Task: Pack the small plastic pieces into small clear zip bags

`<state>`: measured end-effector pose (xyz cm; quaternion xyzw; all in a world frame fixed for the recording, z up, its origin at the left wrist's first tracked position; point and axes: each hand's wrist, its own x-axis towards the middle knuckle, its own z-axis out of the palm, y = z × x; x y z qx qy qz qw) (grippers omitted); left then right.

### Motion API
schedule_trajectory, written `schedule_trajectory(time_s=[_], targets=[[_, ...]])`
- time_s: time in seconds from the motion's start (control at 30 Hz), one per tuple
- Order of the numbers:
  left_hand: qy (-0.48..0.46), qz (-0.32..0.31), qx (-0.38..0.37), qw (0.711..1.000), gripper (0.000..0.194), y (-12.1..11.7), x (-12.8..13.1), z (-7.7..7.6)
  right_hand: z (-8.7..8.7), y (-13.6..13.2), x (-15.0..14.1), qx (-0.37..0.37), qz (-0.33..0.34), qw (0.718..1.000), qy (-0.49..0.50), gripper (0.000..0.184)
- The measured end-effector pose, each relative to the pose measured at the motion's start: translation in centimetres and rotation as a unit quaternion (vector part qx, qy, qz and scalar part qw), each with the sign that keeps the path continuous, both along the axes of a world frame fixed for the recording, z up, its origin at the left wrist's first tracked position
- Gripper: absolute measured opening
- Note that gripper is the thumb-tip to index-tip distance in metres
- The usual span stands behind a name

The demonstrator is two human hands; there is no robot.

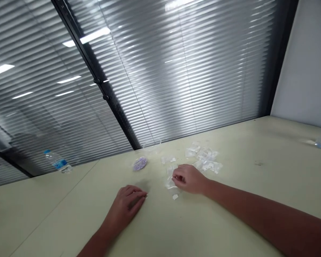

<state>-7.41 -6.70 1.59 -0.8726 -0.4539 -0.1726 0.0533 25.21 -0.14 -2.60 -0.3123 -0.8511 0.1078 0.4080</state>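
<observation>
Clear plastic bag (169,183) at right hand's (189,178) 9 o'clock; can't tell either grip, left hand's (128,204) included. Careless sweep could scatter small white scrap (175,196), 7 o'clock.

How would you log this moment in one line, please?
left hand: on table, grip unclear | right hand: curled at clear packet, grip unclear | nearby: white scrap, purple disc, plastic pile

Slatted blinds (216,71), dark-framed glass (42,121), reflected strip lights (95,35) and a pale table (203,228) suggest an office.
</observation>
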Motion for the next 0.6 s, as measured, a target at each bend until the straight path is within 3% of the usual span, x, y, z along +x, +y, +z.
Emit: schedule_trajectory(time_s=[0.23, 0.37, 0.5, 0.6], targets=[[0.026, 0.028, 0.022, 0.999, 0.031, -1.7, 0.6, 0.0, -0.2, 0.3, -0.4, 0.013, -0.006, 1.0, -0.008, 0.015], [0.056, 0.009, 0.023, 0.998, 0.029, -2.5, 1.3, 0.8, -0.4, 0.5, -0.6, 0.025, -0.01, 1.0, -0.016, 0.012], [0.116, -0.019, 0.033, 0.992, 0.027, -5.2, 1.2, 1.7, -0.5, 0.6, -0.7, 0.035, -0.013, 0.999, -0.031, 0.01], [0.149, -0.065, 0.056, 0.985, 0.046, -8.5, 0.3, 1.0, -0.4, 0.6, -0.7, 0.03, -0.013, 0.999, -0.039, 0.01]])
